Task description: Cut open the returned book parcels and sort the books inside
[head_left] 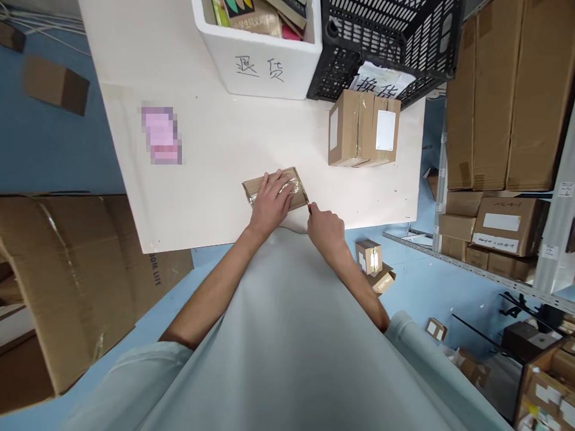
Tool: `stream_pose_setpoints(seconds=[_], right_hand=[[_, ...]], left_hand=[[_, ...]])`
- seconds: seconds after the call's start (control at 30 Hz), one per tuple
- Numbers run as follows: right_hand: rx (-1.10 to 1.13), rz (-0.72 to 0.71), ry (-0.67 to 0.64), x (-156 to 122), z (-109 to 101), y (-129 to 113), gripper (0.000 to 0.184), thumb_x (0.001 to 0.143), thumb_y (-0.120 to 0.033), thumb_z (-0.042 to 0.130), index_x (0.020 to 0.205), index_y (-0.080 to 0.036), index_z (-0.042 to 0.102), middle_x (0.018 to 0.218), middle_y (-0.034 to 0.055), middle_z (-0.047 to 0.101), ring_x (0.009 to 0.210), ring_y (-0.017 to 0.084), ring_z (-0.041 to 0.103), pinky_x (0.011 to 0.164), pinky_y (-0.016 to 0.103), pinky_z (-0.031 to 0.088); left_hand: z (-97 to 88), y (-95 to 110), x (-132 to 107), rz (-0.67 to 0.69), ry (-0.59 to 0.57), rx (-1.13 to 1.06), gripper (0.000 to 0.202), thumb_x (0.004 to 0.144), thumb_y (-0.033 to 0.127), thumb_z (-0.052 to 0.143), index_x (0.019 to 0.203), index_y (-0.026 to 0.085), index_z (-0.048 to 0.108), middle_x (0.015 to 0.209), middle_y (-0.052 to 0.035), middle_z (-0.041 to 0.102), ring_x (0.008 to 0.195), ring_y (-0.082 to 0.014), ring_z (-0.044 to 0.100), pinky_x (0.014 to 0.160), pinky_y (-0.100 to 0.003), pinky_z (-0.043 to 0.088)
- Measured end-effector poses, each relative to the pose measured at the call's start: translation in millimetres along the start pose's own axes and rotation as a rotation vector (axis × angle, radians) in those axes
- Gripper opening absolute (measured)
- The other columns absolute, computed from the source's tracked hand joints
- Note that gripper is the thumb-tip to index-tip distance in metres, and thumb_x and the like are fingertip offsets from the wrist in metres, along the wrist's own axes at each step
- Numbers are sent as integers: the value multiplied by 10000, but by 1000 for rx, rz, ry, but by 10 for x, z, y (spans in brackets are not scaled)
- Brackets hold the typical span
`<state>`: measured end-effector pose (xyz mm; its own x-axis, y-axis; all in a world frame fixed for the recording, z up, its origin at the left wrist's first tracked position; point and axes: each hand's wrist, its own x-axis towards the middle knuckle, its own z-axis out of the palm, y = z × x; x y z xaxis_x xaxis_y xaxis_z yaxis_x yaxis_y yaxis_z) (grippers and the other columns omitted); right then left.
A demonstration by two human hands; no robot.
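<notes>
A small, flat cardboard box [294, 178] with shiny clear tape lies near the front edge of the white table. My left hand [272, 200] rests on top of it, palm down with the fingers stretched out and a little apart. At the box's right end, my right hand [327, 230] is closed around a small cutter [309, 208]. Only a red and dark bit of the cutter shows, beside the box's lower right corner. The rest of it is hidden in my fist.
A white foam bin [265, 69] with books and a black plastic crate [386, 42] stand at the back. A taped carton [365, 129] sits before the crate. A blurred pink item [160, 134] lies left. Shelves [485, 269] hold boxes on the right; a large carton [81, 281] stands left.
</notes>
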<state>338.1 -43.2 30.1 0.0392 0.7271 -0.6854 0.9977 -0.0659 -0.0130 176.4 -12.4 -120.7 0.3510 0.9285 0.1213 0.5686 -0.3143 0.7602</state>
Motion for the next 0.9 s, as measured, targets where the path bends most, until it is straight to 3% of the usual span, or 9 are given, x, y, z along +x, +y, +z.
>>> stream_pose_setpoints(seconds=[0.1, 0.2, 0.37, 0.5, 0.6, 0.7, 0.8, 0.9], right_hand=[[65, 65, 67, 3, -32, 142, 567, 1219, -307, 342, 1759, -211, 486, 1240, 206, 850, 1139, 357, 827, 977, 442, 613], [111, 103, 142, 283, 72, 341, 563, 1237, -336, 342, 1768, -205, 474, 1297, 207, 835, 1161, 356, 817, 997, 441, 607], [124, 138, 140, 1113, 560, 595, 629, 1214, -296, 389, 1818, -122, 361, 1451, 273, 736, 1253, 372, 782, 1024, 452, 609], [113, 131, 70, 1471, 889, 655, 659, 1183, -265, 416, 1815, -96, 342, 1481, 299, 683, 1256, 341, 758, 1014, 419, 601], [141, 100, 120, 1503, 997, 599, 633, 1141, -232, 451, 1753, -69, 446, 1516, 317, 660, 1321, 341, 712, 1079, 431, 576], [329, -39, 184, 1460, 1012, 420, 543, 1146, -259, 443, 1628, -63, 600, 1546, 296, 688, 1339, 304, 714, 1147, 424, 562], [624, -214, 96, 1400, 969, 174, 490, 1182, -381, 440, 1487, -118, 718, 1431, 205, 803, 1209, 230, 791, 1079, 356, 610], [752, -264, 92, 1301, 893, 3, 466, 1169, -457, 509, 1396, -142, 767, 1397, 177, 830, 1183, 214, 813, 1044, 325, 623]], left_hand=[[-147, -85, -105, 5, 3, 23, 444, 1219, 419, 449, 1583, 259, 646, 1629, -153, 694, 1708, -352, 480, 1459, -734, 232], [-330, -195, -325, -8, 19, 55, 483, 1221, 452, 441, 1624, 261, 624, 1629, -155, 702, 1705, -344, 486, 1457, -711, 253], [-597, -347, -760, -126, 61, 104, 540, 1211, 496, 426, 1658, 257, 612, 1647, -169, 693, 1708, -344, 481, 1415, -648, 370], [-710, -358, -1063, -245, 166, 155, 604, 1202, 566, 393, 1676, 247, 592, 1636, -182, 698, 1610, -358, 593, 1340, -602, 471], [-753, -310, -1245, -345, 290, 171, 658, 1183, 637, 412, 1671, 233, 591, 1540, -200, 747, 1425, -352, 715, 1256, -572, 556], [-790, -275, -1365, -506, 377, 148, 685, 1137, 682, 538, 1664, 247, 583, 1488, -192, 760, 1273, -325, 771, 1137, -524, 643], [-793, -324, -1421, -610, 410, 19, 724, 1091, 695, 644, 1659, 261, 533, 1596, -188, 706, 1283, -307, 781, 1064, -486, 694], [-699, -471, -1410, -666, 392, -172, 754, 1056, 723, 683, 1618, 245, 526, 1634, -208, 687, 1347, -322, 775, 1083, -505, 702]])
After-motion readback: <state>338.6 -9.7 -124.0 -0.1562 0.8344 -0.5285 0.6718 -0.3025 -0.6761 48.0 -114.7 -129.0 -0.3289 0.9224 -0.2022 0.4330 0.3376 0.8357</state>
